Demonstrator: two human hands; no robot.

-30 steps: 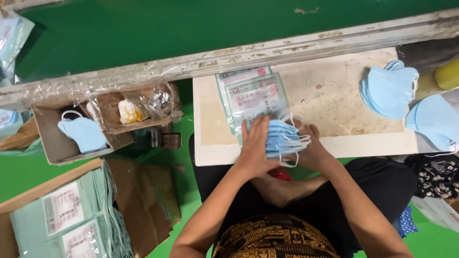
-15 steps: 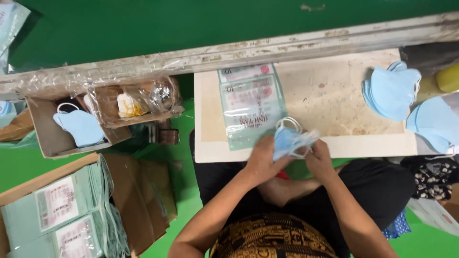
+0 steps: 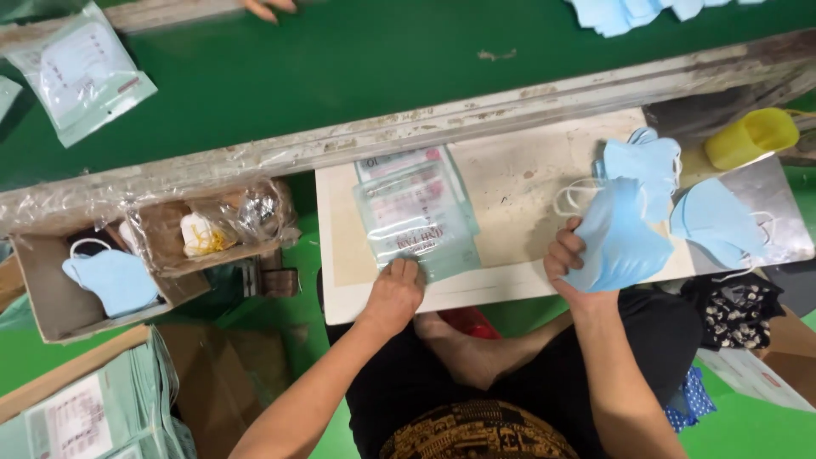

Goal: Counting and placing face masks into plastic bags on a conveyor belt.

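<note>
Hands have parted: masks to the right, pouch under the left.

The stack of light blue masks [image 3: 619, 242], held over the board's near edge half a second ago by both hands, is now clenched in the right hand [image 3: 568, 259] alone at the table's [image 3: 518, 183] right side. The left hand [image 3: 396, 291] has moved to the clear pouch [image 3: 416, 223], fingertips pressing its near edge, grip loose.

Pale blue masks [image 3: 620, 242], yellow cup [image 3: 751, 138]

hands parted, right hand [image 3: 571, 262] at mask stack [image 3: 619, 238], left hand [image 3: 396, 291] on pouches [image 3: 418, 214]
</note>
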